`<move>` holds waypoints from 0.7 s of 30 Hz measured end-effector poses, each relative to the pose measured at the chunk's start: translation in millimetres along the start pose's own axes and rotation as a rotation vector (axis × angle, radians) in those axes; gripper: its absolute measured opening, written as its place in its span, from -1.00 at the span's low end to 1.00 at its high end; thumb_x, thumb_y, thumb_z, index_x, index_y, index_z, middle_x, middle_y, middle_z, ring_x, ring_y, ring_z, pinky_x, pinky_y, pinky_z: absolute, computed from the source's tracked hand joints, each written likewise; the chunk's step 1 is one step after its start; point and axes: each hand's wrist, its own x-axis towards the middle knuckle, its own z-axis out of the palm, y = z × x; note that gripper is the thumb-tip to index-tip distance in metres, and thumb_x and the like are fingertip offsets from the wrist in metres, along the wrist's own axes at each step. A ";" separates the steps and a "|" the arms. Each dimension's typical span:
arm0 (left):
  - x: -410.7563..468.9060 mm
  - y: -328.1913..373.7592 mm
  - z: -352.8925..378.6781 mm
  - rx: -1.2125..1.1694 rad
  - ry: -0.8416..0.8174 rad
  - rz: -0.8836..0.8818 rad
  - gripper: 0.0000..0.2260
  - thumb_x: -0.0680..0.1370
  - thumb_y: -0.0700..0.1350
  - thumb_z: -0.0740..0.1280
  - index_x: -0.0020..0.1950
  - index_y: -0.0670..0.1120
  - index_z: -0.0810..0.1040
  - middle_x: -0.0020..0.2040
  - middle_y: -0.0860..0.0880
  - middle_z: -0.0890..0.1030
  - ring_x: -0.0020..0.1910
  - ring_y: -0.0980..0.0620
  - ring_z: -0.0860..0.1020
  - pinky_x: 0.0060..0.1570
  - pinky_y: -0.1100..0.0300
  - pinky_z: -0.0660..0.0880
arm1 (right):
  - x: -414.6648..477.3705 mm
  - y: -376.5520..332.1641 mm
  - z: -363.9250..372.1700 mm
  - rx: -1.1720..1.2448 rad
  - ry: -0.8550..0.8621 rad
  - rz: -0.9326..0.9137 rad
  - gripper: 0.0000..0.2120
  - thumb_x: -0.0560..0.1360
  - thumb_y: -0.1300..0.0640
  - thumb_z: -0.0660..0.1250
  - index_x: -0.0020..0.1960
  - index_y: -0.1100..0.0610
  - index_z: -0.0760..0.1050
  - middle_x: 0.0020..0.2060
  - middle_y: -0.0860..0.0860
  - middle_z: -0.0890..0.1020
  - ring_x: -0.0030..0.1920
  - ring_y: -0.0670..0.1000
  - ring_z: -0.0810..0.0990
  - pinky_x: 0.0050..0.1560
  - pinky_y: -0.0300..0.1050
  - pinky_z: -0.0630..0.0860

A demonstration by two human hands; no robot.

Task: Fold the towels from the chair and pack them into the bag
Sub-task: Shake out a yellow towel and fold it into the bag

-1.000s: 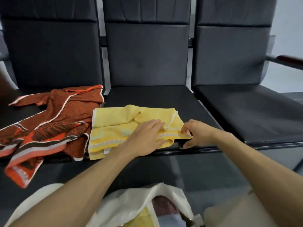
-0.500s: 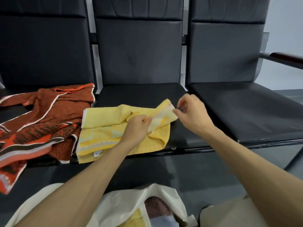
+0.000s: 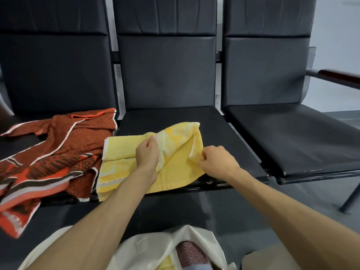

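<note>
On the middle chair seat (image 3: 224, 137), the left grip (image 3: 147, 155) and right grip (image 3: 216, 161) each clamp a lifted edge of the yellow towel (image 3: 120, 151); the red towel (image 3: 58, 152) lies to the seat's left.

The yellow towel (image 3: 120, 151) is soft, matt terry cloth; the rust towel (image 3: 64, 145) is coarser and nubbly. The bench (image 3: 171, 117) has smooth black leather-like padding, faintly shiny. The armrest (image 3: 339, 74) looks like glossy wood.

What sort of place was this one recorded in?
Probably a waiting room or lobby: a row of joined black padded chairs, a wood-topped armrest at the row's end, and a grey floor.
</note>
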 end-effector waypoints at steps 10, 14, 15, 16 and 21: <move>-13.3 0.4 8.7 0.123 -0.055 0.144 -0.67 0.67 0.00 0.12 -0.17 -0.19 0.41 -0.24 -0.07 0.36 -0.25 0.03 0.35 -0.22 0.15 0.34 | -13.1 57.2 -37.2 0.177 -0.306 0.393 -0.80 0.45 0.16 0.22 -0.26 0.24 0.50 -0.51 0.05 0.56 -0.56 0.02 0.46 -0.49 -0.25 0.39; -15.8 0.4 8.8 0.122 -0.066 0.150 -0.65 0.67 0.00 0.11 -0.22 -0.19 0.38 -0.28 -0.04 0.35 -0.27 0.04 0.33 -0.25 0.15 0.34 | -2.3 59.1 -30.9 0.011 -0.152 0.310 -0.83 0.44 0.08 0.27 -0.21 0.19 0.47 -0.38 0.02 0.56 -0.39 0.03 0.53 -0.36 -0.18 0.45; -15.9 0.7 8.2 0.122 -0.059 0.149 -0.65 0.67 -0.01 0.11 -0.23 -0.18 0.38 -0.28 -0.03 0.35 -0.27 0.04 0.34 -0.25 0.15 0.34 | 1.0 58.7 -25.9 -0.056 -0.095 0.270 -0.83 0.45 0.05 0.28 -0.15 0.17 0.47 -0.28 0.00 0.58 -0.29 0.02 0.56 -0.32 -0.16 0.45; -15.7 1.0 7.1 0.119 -0.054 0.146 -0.65 0.67 -0.01 0.11 -0.19 -0.21 0.41 -0.26 -0.05 0.39 -0.25 0.03 0.37 -0.23 0.14 0.37 | 4.1 57.1 -20.9 -0.089 -0.039 0.226 -0.82 0.47 0.03 0.29 -0.08 0.16 0.47 -0.18 -0.01 0.58 -0.18 0.01 0.57 -0.29 -0.15 0.45; -12.1 5.5 -2.8 0.146 -0.008 0.161 -0.69 0.66 -0.01 0.11 -0.15 -0.17 0.45 -0.22 -0.10 0.42 -0.22 -0.02 0.39 -0.22 0.11 0.37 | 23.0 39.2 -4.3 -0.093 0.164 0.034 -0.76 0.52 -0.05 0.29 0.05 0.11 0.44 0.00 0.00 0.50 -0.01 0.04 0.51 -0.10 -0.09 0.44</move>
